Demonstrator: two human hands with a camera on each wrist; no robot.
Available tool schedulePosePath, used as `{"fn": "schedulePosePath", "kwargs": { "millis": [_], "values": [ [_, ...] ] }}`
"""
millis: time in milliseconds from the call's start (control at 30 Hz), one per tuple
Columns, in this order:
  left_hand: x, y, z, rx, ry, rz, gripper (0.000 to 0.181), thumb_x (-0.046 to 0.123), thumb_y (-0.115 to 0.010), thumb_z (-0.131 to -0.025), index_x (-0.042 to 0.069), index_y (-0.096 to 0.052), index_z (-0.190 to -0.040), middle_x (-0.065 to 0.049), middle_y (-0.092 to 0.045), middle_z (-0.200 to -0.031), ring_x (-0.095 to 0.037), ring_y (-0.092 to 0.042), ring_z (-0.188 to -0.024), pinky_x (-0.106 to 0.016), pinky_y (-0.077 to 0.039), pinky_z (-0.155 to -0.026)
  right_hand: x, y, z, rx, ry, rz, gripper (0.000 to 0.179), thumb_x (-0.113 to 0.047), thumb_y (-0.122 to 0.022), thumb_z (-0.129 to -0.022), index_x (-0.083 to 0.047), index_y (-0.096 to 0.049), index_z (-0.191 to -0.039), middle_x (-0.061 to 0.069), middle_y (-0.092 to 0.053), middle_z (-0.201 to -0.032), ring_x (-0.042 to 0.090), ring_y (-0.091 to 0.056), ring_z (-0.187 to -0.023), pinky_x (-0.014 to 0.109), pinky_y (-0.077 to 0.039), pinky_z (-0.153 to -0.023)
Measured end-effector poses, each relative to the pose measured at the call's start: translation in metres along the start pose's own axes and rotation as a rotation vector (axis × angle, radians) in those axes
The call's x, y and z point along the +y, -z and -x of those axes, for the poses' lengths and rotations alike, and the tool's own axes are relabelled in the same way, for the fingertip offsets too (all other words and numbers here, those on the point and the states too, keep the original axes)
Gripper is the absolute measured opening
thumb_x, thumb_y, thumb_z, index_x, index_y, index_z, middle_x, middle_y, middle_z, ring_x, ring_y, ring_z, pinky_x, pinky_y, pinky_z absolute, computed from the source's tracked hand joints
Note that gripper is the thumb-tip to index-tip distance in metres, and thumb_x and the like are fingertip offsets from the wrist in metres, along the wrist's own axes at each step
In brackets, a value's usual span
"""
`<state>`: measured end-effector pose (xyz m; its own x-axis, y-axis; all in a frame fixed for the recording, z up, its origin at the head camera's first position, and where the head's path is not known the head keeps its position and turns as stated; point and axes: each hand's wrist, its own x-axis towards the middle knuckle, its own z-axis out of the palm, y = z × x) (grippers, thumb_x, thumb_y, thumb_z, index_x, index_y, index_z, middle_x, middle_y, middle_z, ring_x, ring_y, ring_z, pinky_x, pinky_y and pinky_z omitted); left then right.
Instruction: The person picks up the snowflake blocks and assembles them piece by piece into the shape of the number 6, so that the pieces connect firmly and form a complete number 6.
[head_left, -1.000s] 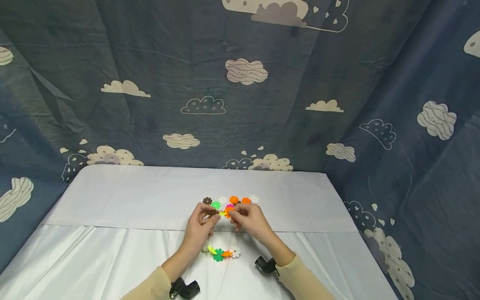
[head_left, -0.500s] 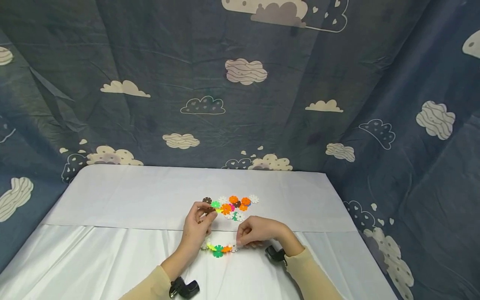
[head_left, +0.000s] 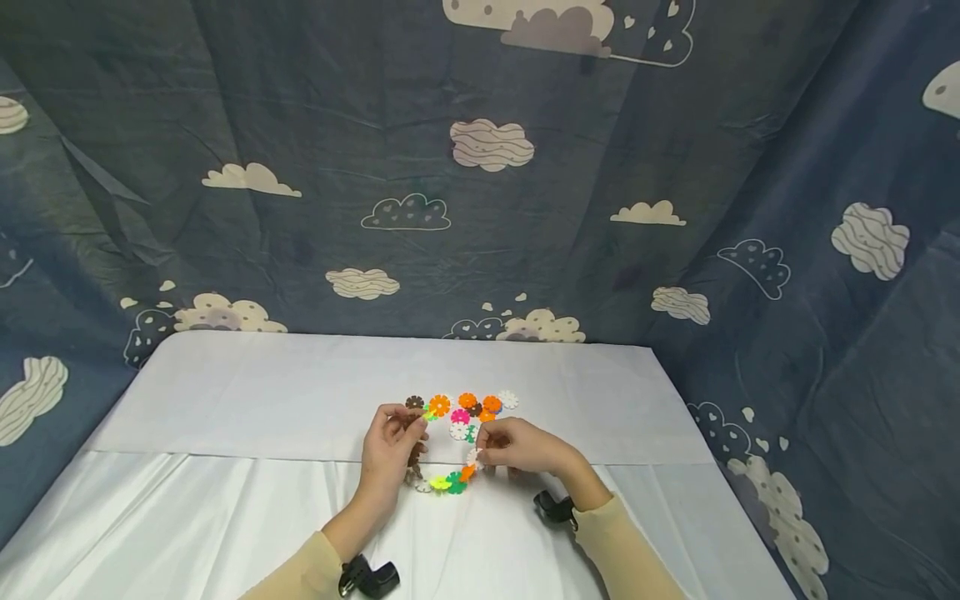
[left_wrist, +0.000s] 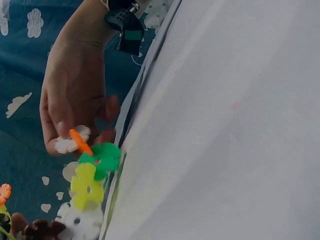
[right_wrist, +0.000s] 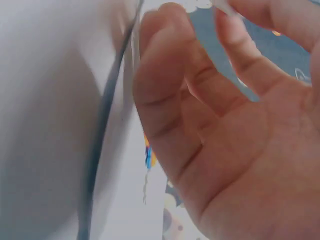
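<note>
A curved chain of interlocking flower-shaped plastic discs hangs between both hands in the head view. My left hand [head_left: 386,450] pinches it near the upper end, close to a yellow-green disc [head_left: 429,414] and an orange disc [head_left: 439,406]. My right hand [head_left: 525,448] pinches the white disc [left_wrist: 72,140] at the other end. Between them run an orange disc [left_wrist: 80,142], a green disc [left_wrist: 104,159], a yellow disc [left_wrist: 87,187], another white disc [left_wrist: 82,220] and a brown disc [left_wrist: 45,230]. In the right wrist view, only a sliver of white shows at the fingertips.
Loose discs lie on the white-covered table [head_left: 300,392] just beyond the hands: brown [head_left: 415,402], pink [head_left: 460,416], orange [head_left: 467,400], white [head_left: 508,399] and several others. A dark cloud-patterned cloth [head_left: 315,233] hangs behind the table. Each wrist carries a black camera [head_left: 371,577].
My right hand has let go of the orange disc, come down to the white disc at the chain's other end and lifted it slightly. My left hand has kept its pinch.
</note>
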<state>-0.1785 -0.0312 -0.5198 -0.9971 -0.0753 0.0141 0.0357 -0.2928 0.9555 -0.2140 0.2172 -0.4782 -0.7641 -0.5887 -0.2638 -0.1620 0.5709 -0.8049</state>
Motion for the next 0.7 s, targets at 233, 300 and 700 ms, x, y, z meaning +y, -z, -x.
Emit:
{"fn": "schedulePosePath", "kwargs": {
  "millis": [233, 300, 700],
  "values": [
    [-0.003, 0.0, -0.001, -0.054, 0.001, 0.022, 0.029, 0.0, -0.07, -0.1, 0.0, -0.05, -0.121, -0.016, -0.068, -0.127, -0.012, -0.074, -0.091, -0.029, -0.065, -0.084, 0.007, 0.012, 0.0, 0.15, 0.007, -0.176, 0.015, -0.019, -0.065, -0.105, -0.005, -0.062, -0.104, 0.013, -0.075, -0.087, 0.025, -0.075, -0.077, 0.033, -0.059, -0.061],
    [-0.003, 0.0, -0.001, -0.081, -0.01, 0.01, 0.032, 0.0, -0.069, -0.101, 0.0, -0.049, -0.126, -0.022, -0.066, -0.125, -0.012, -0.075, -0.091, -0.029, -0.065, -0.085, 0.007, 0.013, 0.0, 0.176, 0.013, -0.197, 0.016, -0.02, -0.065, -0.106, -0.004, -0.062, -0.106, 0.011, -0.075, -0.084, 0.023, -0.073, -0.073, 0.034, -0.059, -0.061],
    [-0.006, 0.002, -0.001, -0.13, -0.05, -0.184, 0.053, 0.0, -0.062, -0.104, 0.01, -0.05, -0.155, -0.017, -0.057, -0.144, -0.008, -0.071, -0.092, -0.024, -0.063, -0.087, 0.008, 0.008, -0.004, 0.167, -0.012, -0.245, 0.021, -0.022, -0.068, -0.104, -0.002, -0.063, -0.109, 0.01, -0.077, -0.085, 0.018, -0.072, -0.07, 0.033, -0.064, -0.065]
  ]
}}
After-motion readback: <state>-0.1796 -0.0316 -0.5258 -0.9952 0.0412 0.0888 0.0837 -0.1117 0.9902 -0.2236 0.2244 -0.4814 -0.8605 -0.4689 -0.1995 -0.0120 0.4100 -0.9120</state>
